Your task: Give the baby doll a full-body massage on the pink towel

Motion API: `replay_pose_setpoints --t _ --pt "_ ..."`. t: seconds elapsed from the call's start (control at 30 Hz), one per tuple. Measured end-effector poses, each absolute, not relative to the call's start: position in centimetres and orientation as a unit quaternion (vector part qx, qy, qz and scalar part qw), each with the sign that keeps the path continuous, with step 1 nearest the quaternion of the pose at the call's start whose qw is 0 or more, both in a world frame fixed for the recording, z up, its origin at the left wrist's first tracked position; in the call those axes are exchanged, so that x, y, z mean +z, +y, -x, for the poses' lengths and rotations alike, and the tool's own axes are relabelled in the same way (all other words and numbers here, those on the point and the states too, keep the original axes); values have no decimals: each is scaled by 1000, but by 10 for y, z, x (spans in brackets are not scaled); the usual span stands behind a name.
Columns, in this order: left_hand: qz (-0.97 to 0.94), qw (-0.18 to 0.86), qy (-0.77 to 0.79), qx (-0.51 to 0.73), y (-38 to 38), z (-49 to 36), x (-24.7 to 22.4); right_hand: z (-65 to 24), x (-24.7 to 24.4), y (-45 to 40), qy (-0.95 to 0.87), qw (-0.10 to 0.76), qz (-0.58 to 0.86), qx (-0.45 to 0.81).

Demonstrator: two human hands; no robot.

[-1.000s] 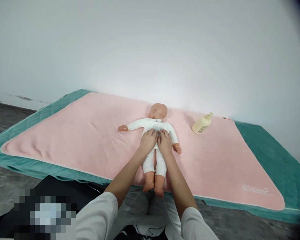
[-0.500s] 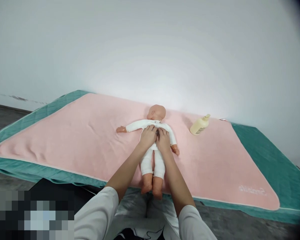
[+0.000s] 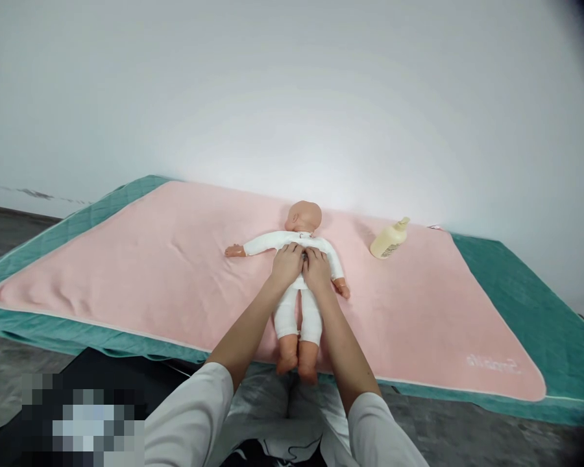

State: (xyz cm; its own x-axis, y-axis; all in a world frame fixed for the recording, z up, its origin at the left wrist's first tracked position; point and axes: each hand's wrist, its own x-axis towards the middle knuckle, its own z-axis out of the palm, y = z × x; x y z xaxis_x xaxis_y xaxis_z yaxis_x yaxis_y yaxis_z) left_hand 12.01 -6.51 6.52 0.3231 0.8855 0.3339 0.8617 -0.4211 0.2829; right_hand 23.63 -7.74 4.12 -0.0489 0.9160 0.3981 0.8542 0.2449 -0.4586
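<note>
Two at once: left hand (image 3: 287, 264) and right hand (image 3: 316, 266) laid side by side, backs up, fingers slightly bent, on the back of a white-suited doll (image 3: 285, 318). Clamped on nothing visible; too dark in the gap between to tell whether thumbs touch. Now set higher, closer to the shoulders than a second earlier, apparently shifting contact from mid-back to upper back and leaving more of the hem in view. Spread across the middle of the pink mat (image 3: 175, 292), apparently face down, head near the far edge, feet at the near edge. Toward the far right corner, well apart and untouched, a pale yellow pump bottle (image 3: 387, 242). Beneath and past both side edges, a green cover (image 3: 530, 298); beyond the far edge, a pale wall (image 3: 292, 97).
</note>
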Motion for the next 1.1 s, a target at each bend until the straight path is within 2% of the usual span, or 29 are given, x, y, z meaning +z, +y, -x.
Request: replay_pose_setpoints --t 0.17,0.33,0.5,0.7,0.87,1.1 --pt "-808 22 554 197 -56 -126 74 -236 48 -69 -717 309 624 37" --pt "-795 -1 561 230 -49 -132 68 -234 50 -65 -702 335 627 35" --pt "-780 -3 567 265 -47 -133 57 -235 53 -64 -705 297 642 58" --pt "-806 0 551 215 -40 -131 51 -235 55 -61 -706 254 657 76" --pt "-830 -32 507 230 -42 -128 52 -235 49 -60 -719 279 634 50" --pt "-788 11 532 310 -51 -126 55 -235 40 -61 -720 340 605 18"
